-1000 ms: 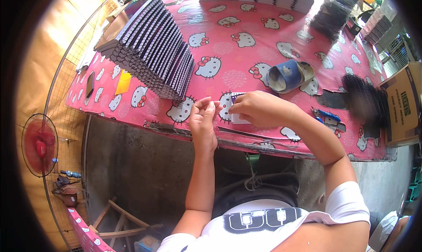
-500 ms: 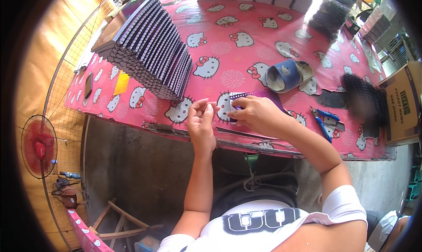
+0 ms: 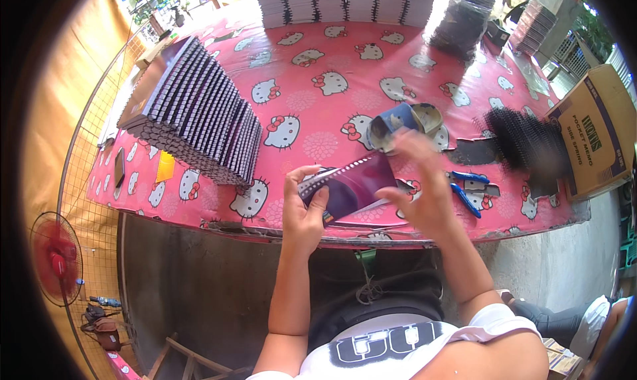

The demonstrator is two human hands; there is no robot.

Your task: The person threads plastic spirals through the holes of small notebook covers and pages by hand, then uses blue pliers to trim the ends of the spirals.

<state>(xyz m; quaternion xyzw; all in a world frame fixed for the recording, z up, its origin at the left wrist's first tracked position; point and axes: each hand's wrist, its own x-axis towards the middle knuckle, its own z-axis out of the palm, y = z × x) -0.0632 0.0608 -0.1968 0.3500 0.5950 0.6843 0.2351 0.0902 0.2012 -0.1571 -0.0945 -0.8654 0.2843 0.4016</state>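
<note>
A small purple notebook (image 3: 363, 186), with punched holes along its upper-left edge, is tilted above the near table edge. My left hand (image 3: 305, 214) is closed on its left end, thumb across the cover. To the right, my right hand (image 3: 428, 191) is raised, smeared by motion, with thumb and fingers spread and nothing visible in them. Its thumb is close to the notebook's right end; I cannot tell if they touch. Just beyond that hand lies a blue and beige slipper-like object (image 3: 397, 120). Blue-handled pliers (image 3: 466, 195) rest farther right.
A tall stack of bound notebooks (image 3: 192, 111) stands at the left. Black spiral coils (image 3: 514, 141) lie heaped beside a cardboard box (image 3: 597, 138) at the right. More notebook stacks (image 3: 332, 2) line the far side of the pink-covered table (image 3: 318, 111). A red fan (image 3: 56, 257) is at far left.
The notebook has come up off the table into my left hand, its cover now showing. My right hand has let go of it and moved right, fingers opening. The view has shifted slightly.
</note>
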